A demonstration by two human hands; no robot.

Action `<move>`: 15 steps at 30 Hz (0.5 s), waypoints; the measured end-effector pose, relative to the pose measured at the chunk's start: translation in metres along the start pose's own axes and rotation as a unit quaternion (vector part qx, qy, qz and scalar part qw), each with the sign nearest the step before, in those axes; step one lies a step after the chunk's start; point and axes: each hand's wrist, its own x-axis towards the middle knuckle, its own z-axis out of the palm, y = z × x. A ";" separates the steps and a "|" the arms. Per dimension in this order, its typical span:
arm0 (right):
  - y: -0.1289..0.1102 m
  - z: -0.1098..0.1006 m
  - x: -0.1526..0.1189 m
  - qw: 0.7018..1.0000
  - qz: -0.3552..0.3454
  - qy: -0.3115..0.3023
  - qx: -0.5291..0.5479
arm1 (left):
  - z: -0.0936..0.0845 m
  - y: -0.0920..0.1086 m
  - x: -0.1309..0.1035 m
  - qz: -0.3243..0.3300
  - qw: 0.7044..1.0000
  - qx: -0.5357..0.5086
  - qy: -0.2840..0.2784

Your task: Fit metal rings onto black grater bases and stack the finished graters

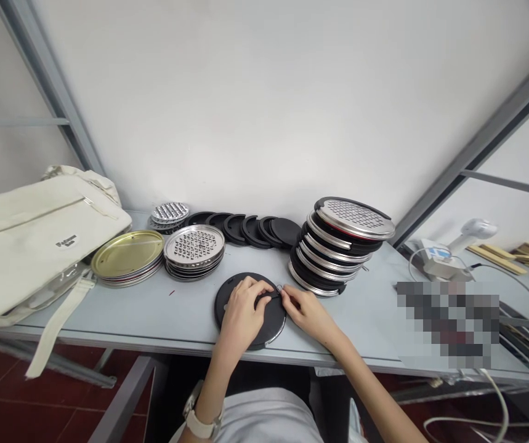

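A black round disc lies flat at the table's front edge, with a bright metal rim showing at its lower right. My left hand rests over it, fingers bent and thumb and forefinger closed against its top. At the disc's upper right edge is a small wire loop. My right hand pinches at this loop with thumb and fingertips. Just behind stand a stack of metal grater plates and a tall stack of black-and-silver graters.
Gold-coloured round plates are stacked at left beside a cream bag with a hanging strap. Black curved pieces lean in a row along the wall. A white device with cables and thin wooden strips sit at right.
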 end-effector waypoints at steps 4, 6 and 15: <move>-0.002 -0.001 0.000 1.000 0.007 -0.004 0.008 | 0.000 0.000 0.000 0.004 1.000 -0.001 0.000; -0.003 -0.002 0.000 1.000 0.014 -0.006 0.016 | 0.000 0.000 0.000 0.004 1.000 -0.001 0.000; -0.001 -0.004 -0.003 0.996 0.041 -0.029 0.068 | 0.002 -0.001 0.002 0.006 0.999 0.027 0.022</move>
